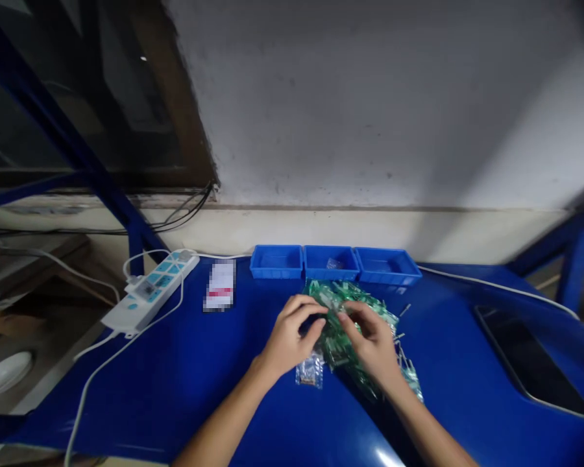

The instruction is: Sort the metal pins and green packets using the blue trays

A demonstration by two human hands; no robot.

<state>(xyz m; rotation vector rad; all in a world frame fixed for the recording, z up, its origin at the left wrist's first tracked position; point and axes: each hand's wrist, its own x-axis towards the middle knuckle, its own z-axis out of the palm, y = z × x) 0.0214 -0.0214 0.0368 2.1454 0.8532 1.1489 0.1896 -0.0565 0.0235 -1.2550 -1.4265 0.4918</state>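
My left hand (296, 331) and my right hand (372, 337) are raised close together, thumbs and fingertips pinching. A small clear plastic bag (335, 306) appears to be between them; its edges are blurred and partly hidden by the fingers. Under and around the hands lies a heap of green, shiny plastic pieces or packets (338, 347), with thin pale ends sticking out on its right side. Just below my left hand, on the blue tabletop (253, 415), rests a clear packet (310, 371) with small brownish bits inside.
Behind the heap stand three blue bins, left (276, 263), middle (331, 264) and right (388, 267); the middle one holds a clear packet. A power strip (150, 292) with white cords and a blurred white-and-pink item (220, 285) lie left. A dark tablet-like device (530, 360) lies right.
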